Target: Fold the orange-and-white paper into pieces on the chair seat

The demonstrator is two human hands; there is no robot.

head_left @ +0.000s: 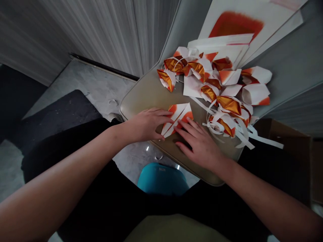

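Observation:
A folded white and orange-red paper [182, 113] lies flat on the tan padded seat [141, 95], its edges meeting along a slanting middle line. My left hand [148, 124] rests at its left side, fingers apart, fingertips on the paper's edge. From the right, my right hand [199, 143] touches the paper's lower right part with spread fingers. Neither hand grips anything. Beyond them sits a pile of folded paper pieces [229, 104] with gold insides and white strips.
Flat white sheets with a red-orange patch [236, 25] lean against the seat's back. A cardboard box [290, 137] stands at the right. Below the seat's front edge is a teal object [163, 178]. Paper scraps lie on the grey floor [98, 87].

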